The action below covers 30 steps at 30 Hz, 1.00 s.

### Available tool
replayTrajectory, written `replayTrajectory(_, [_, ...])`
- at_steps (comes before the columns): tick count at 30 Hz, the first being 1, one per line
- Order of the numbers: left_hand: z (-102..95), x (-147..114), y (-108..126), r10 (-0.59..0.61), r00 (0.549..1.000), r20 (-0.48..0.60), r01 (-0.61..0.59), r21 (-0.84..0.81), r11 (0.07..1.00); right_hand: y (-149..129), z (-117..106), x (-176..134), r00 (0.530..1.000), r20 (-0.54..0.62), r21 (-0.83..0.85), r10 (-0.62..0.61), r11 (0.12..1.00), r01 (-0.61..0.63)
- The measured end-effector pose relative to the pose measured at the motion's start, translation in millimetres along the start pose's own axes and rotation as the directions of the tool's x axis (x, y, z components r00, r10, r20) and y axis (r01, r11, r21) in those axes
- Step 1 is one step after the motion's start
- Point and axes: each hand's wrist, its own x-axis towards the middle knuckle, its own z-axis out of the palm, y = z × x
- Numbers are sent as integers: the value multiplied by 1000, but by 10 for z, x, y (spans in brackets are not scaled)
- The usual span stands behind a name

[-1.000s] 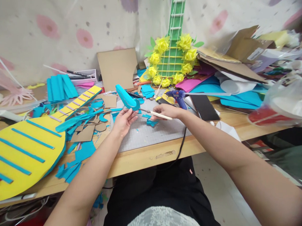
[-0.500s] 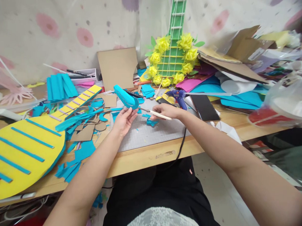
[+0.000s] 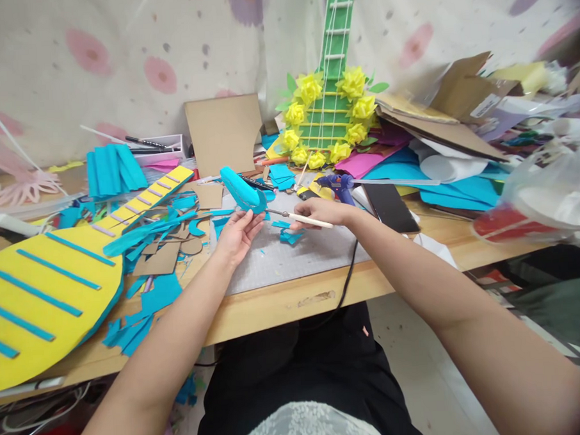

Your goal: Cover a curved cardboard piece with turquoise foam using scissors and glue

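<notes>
My left hand (image 3: pixel 241 237) pinches the lower end of a blue piece (image 3: pixel 241 189), a long rounded shape tilted up to the left with a curling edge. My right hand (image 3: pixel 319 215) is closed around the white handles of a pair of scissors (image 3: pixel 302 218). Their thin metal blades point left and reach the edge of the blue piece; the blade tips are hard to make out. Below both hands lies a grey cutting mat (image 3: pixel 273 266) with small blue scraps (image 3: pixel 289 235) on it.
On the left lies a yellow guitar-shaped piece (image 3: pixel 47 286) beside blue and cardboard scraps (image 3: pixel 167 255). Behind stand a cardboard sheet (image 3: pixel 223 134) and a green guitar shape with yellow flowers (image 3: pixel 328 119). A blue glue gun (image 3: pixel 340 184), phone (image 3: pixel 390 207) and plastic-covered bucket (image 3: pixel 534 197) are right.
The view has shifted slightly. The curling edge of the blue piece stands a little further from its body near the scissors. Both hands keep their grips.
</notes>
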Motion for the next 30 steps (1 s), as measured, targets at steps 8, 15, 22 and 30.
replayTrajectory(8, [0,-2,-4,7,1000,7,-7,-8,1000,73,-38,-29,998,58,43,-12,999,9])
replayTrajectory(15, [-1,-1,-36,14,998,57,-17,40,999,88,-2,-20,998,61,50,-5,999,1])
replayTrajectory(22, [10,-24,-22,-12,999,52,11,22,1000,-1,60,26,999,-10,-7,-33,999,33])
replayTrajectory(30, [14,-28,-2,-47,997,59,46,31,998,55,42,5,999,-34,15,-24,1000,25])
